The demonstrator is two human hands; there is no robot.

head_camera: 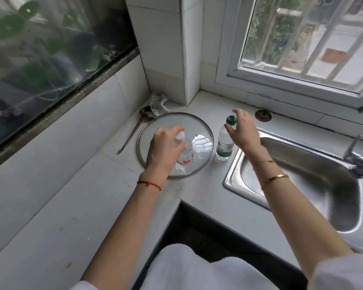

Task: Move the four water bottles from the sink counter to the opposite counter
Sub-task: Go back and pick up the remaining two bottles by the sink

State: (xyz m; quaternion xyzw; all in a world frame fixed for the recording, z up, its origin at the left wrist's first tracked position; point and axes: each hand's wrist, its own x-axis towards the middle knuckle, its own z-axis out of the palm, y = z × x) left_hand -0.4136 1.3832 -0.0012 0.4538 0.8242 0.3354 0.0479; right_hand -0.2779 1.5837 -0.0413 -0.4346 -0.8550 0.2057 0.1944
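Note:
Two water bottles are in view on the white counter beside the sink. A clear bottle with a white cap and red label is over the glass lid, tilted, and my left hand is wrapped around its neck. A second bottle with a green cap and green label stands upright between the lid and the sink. My right hand hovers at its cap with fingers spread, thumb and fingers on either side of the cap, not closed on it.
A round glass pot lid lies flat in the counter corner. Behind it lie a ladle and a crumpled cloth. The steel sink with a tap is at the right, below a window.

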